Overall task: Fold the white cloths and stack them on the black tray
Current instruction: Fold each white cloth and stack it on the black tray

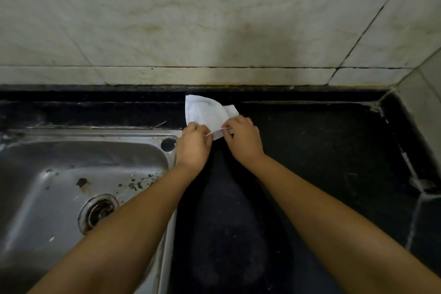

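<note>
Dim kitchen corner: pale marble-patterned wall tiles (214, 19) with dark grout lines, stained above the dark stone counter (322, 150). Counter surface black, speckled, scuffed, running to the tiled corner at right.

Set into the counter at left — a stainless steel sink (35, 198). Basin dull and marked; dark specks and bits of debris scattered over the basin floor near the drain (97, 212). Drain ring rusted and grimy. A round tap hole (168, 144) open in the rear right corner of the sink deck. Nothing else visible inside the basin.

White cloth (205, 112) at the back of the counter, just right of the sink's rear corner, near the raised black ledge under the wall. Partly folded, layers overlapping, a curved seam or padded outline showing on the upper face. Far edge resting on or just above the counter — not determinable which.

Left hand (193, 148) pinching the near left edge of the cloth, fingers curled over it. Right hand (243, 141) pinching the near right edge, fingertips bent onto the fabric. Hands close together, almost touching, both clamped on the same cloth. A thin white thread or cord stretched between the two grips. Both forearms bare, reaching in from the bottom of the view, the left one crossing above the sink.
</note>
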`<act>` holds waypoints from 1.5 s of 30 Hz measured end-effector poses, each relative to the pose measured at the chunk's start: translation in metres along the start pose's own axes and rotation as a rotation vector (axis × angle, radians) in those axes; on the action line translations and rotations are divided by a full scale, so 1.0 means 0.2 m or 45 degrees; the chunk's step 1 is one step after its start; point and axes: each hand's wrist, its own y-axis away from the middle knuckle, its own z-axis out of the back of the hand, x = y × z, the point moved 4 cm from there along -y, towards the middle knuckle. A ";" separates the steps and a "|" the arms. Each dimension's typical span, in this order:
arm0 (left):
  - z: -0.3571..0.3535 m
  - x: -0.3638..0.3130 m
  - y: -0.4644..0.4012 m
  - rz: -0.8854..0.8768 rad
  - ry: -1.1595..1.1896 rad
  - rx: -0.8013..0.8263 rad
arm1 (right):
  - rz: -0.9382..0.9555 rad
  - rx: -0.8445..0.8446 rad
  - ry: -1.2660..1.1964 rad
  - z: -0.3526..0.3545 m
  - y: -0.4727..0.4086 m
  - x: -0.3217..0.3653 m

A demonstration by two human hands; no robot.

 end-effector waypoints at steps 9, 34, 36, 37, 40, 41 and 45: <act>0.30 -0.28 0.26 -0.206 0.330 -0.026 | -0.121 -0.297 -0.545 0.69 0.47 0.06; 0.27 -0.26 1.04 -0.287 0.786 0.713 | -0.683 -0.337 -0.908 0.89 1.63 -0.26; 0.16 -0.12 1.16 -0.237 0.626 0.871 | -0.766 -0.159 -0.892 0.72 1.77 -0.32; 0.10 -0.06 1.21 -0.217 0.550 0.948 | -0.804 -0.090 -0.904 0.65 1.84 -0.34; 0.00 0.05 1.28 -0.189 0.388 0.999 | -0.899 0.048 -0.921 0.51 1.95 -0.40; -0.03 0.07 1.28 -0.173 0.365 0.965 | -0.926 0.076 -0.921 0.48 1.96 -0.41; -0.07 0.05 1.19 -0.075 0.329 0.741 | -0.949 0.008 -0.804 0.47 1.81 -0.48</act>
